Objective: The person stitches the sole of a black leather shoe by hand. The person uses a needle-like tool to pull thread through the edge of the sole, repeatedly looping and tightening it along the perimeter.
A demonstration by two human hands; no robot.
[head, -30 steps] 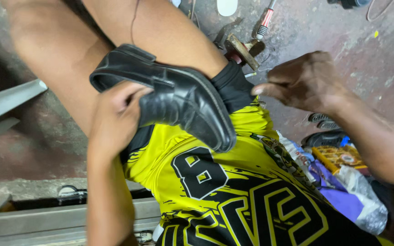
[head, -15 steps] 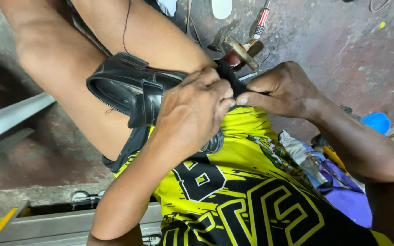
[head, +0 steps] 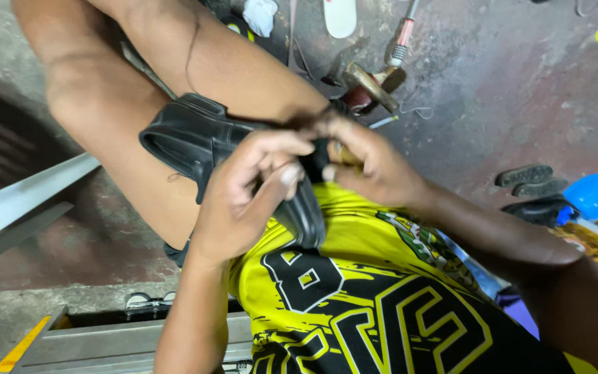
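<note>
A black leather shoe [head: 195,135] lies across my lap, between my bare thigh and my yellow and black shirt [head: 354,298]. My left hand [head: 247,190] wraps over the shoe's toe end, fingers curled around it. My right hand [head: 368,163] comes in from the right and pinches at the shoe close to the left fingers; what it pinches is too small to tell. Both hands touch the shoe, and the toe is mostly hidden under them.
On the stained concrete floor beyond my knee lie a small metal stand [head: 372,83], a tool with a red handle [head: 403,34], a white sole piece [head: 340,15] and a white rag [head: 261,14]. A blue bowl [head: 593,194] and dark soles [head: 527,179] sit right. Metal rails [head: 29,204] run left.
The shoe has been turned in my lap and my left hand has slid over its toe. My right hand has come in from the right to meet it.
</note>
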